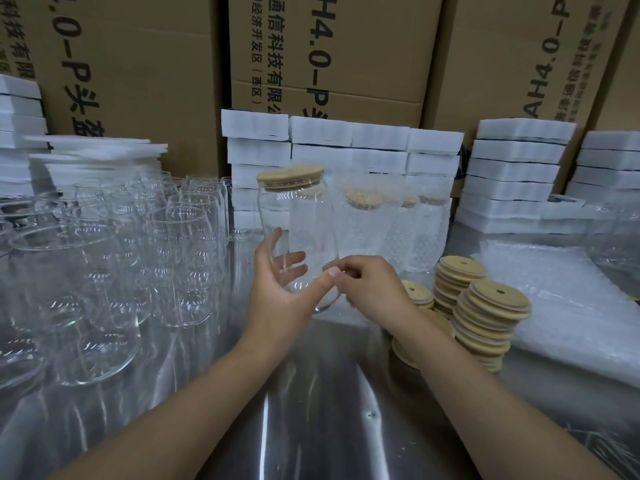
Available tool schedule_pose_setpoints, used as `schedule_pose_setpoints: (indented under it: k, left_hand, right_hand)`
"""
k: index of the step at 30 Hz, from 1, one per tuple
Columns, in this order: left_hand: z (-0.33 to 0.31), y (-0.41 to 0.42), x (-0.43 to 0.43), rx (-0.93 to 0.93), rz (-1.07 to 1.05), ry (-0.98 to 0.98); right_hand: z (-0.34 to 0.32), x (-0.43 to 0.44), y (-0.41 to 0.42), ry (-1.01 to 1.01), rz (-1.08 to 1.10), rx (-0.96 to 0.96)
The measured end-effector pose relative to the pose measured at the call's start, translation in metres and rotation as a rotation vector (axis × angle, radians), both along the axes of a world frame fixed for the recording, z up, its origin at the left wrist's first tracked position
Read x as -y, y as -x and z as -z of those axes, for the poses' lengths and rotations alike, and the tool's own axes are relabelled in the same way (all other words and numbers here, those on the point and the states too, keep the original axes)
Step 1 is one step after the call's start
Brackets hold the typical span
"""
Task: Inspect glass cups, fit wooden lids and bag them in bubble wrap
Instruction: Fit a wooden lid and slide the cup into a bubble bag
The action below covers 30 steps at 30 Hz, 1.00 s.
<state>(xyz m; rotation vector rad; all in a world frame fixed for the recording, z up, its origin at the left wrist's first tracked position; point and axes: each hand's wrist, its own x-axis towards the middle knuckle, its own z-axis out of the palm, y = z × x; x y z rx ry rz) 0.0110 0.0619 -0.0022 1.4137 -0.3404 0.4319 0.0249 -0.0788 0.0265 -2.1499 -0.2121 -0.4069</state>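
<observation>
So the glass cup [304,230] (wooden lid [291,176] on) is up in the middle. Thumb and spread fingers of the left hand [277,299] wrap its lower part. Curled fingers of the right hand [370,289] pinch the base.

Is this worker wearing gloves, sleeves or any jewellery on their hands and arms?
No gloves: the left hand and right hand are both bare. The left forearm and right forearm are bare too, with no sleeve reaching into view. No watch, ring or bracelet shows. The left thumbnail is trimmed short.
</observation>
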Motion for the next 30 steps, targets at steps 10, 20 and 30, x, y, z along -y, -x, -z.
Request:
schedule_pose_setpoints:
  k: [10,20,30]
  left_hand:
    - [0.009,-0.007,-0.002,0.017,-0.077,-0.134]
    - [0.007,-0.008,-0.006,0.067,-0.111,-0.225]
    - [0.001,-0.003,-0.002,0.121,-0.059,-0.382]
  right_hand:
    - [0.003,-0.006,-0.002,-0.126,0.082,0.077]
    - [0.002,-0.018,0.013,-0.302,-0.104,0.064]
    - [0.002,-0.02,0.015,-0.225,0.059,0.169]
